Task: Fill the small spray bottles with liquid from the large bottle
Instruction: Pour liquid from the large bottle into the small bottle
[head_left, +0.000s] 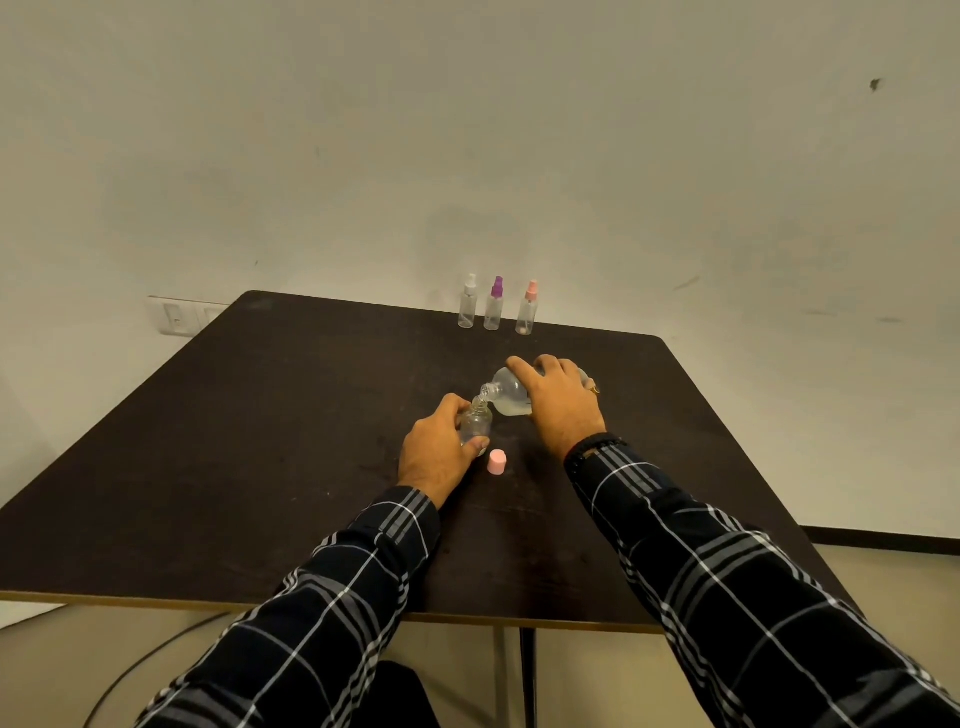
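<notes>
My right hand (558, 402) grips the large clear bottle (508, 397), tipped on its side with its open mouth pointing left and down. That mouth meets the neck of a small clear bottle (476, 422), which stands uncapped on the dark table (260, 441) with my left hand (439, 452) wrapped around it. A pink cap (496, 461) stands on the table just right of my left thumb. Pale liquid pools in the lower side of the large bottle.
Three small spray bottles stand in a row at the table's far edge: white-topped (467, 304), purple-topped (494, 305) and pink-topped (528, 310). A wall is close behind them. A wall socket (176, 316) sits beyond the far left corner. A cable lies on the floor below.
</notes>
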